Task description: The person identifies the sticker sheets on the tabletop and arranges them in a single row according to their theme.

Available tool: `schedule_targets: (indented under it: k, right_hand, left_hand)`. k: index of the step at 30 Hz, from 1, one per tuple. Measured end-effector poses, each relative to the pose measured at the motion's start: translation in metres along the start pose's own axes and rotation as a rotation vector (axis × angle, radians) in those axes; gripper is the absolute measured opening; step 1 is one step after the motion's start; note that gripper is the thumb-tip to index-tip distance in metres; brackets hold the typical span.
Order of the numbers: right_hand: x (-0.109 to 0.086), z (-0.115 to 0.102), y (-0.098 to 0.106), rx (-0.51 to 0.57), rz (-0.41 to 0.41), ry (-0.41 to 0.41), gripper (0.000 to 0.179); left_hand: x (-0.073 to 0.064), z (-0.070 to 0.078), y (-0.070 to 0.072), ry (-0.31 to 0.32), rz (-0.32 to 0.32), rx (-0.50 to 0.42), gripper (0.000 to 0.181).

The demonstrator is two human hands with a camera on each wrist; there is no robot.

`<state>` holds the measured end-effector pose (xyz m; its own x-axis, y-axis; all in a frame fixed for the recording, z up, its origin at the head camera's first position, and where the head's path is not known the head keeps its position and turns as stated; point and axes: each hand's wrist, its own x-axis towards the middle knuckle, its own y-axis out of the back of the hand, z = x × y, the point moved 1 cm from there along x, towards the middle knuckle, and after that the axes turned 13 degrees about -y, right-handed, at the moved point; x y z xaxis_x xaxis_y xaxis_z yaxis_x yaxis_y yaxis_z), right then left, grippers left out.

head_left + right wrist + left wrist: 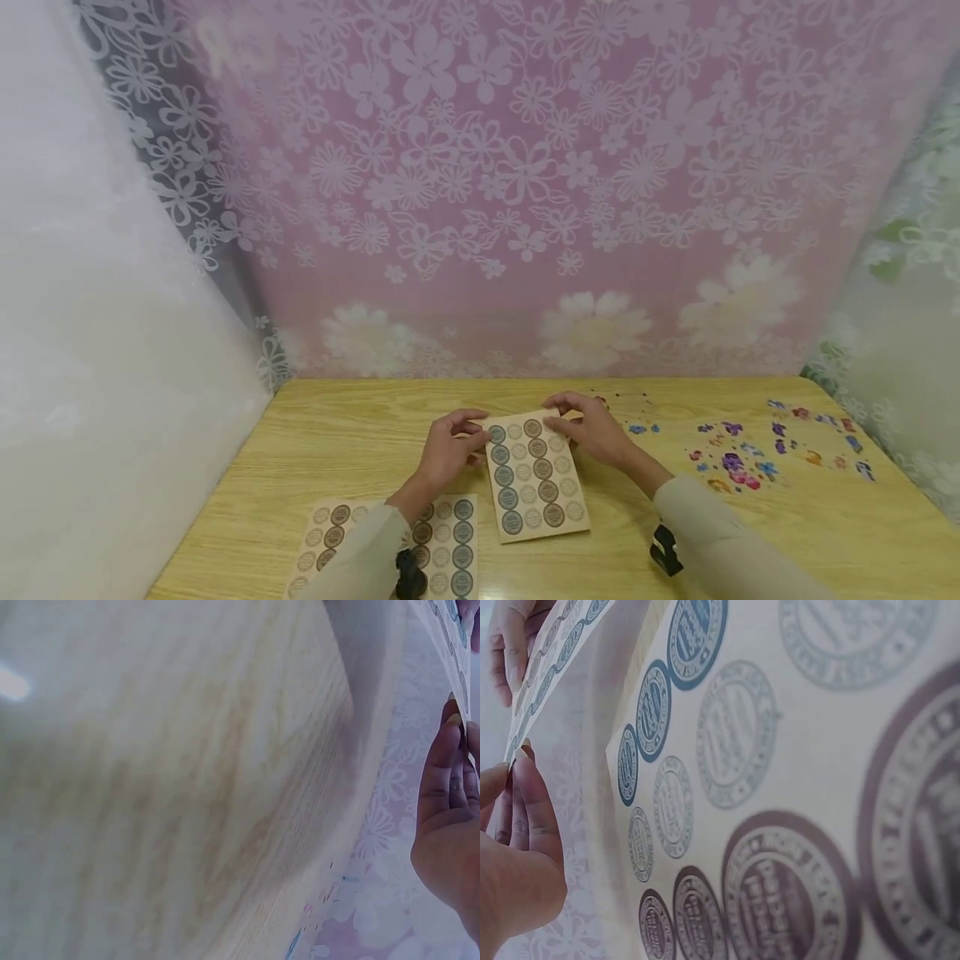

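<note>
Both hands hold up a sheet of round stickers (525, 475) with columns of blue, brown and pale circles, tilted above the table. My left hand (448, 450) pinches its upper left corner between thumb and fingers. At the upper right corner, my right hand (596, 432) pinches it the same way. In the left wrist view the left hand (525, 870) grips the sheet's edge, and another sticker sheet (686, 742) with blue and brown circles fills the near side. The right wrist view shows the right hand (450, 832) on the sheet's edge.
More sticker sheets (442, 542) lie on the wooden table (360, 417) at the front left, partly hidden by the left sleeve. Small colourful flower pieces (738, 467) are scattered on the right. A floral pink curtain (487, 208) hangs behind the table.
</note>
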<state>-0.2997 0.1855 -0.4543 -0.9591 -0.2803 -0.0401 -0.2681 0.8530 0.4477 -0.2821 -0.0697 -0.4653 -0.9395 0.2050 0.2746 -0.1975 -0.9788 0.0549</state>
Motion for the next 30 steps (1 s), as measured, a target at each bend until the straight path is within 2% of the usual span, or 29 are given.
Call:
schedule_targets:
  k: [8, 14, 19, 26, 30]
  right_hand:
    - [-0.023, -0.004, -0.003, 0.093, -0.017, -0.059, 0.033]
    - [-0.039, -0.004, -0.006, 0.143, -0.063, -0.082, 0.043]
    - [-0.049, -0.006, -0.005, 0.188, -0.106, -0.094, 0.046]
    - [-0.063, -0.004, -0.009, 0.171, -0.153, -0.16, 0.049]
    - [-0.069, -0.002, -0.016, 0.155, -0.175, -0.183, 0.046]
  left_hand:
    - [-0.009, 0.003, 0.001, -0.01, -0.036, 0.014, 0.034]
    - [-0.02, 0.008, 0.002, -0.017, -0.1, 0.012, 0.034]
    - [-0.026, 0.012, 0.001, -0.008, -0.163, 0.05, 0.035]
    - [-0.033, 0.021, -0.002, 0.059, -0.212, 0.06, 0.033]
    - [-0.037, 0.024, -0.003, 0.073, -0.251, 0.094, 0.033]
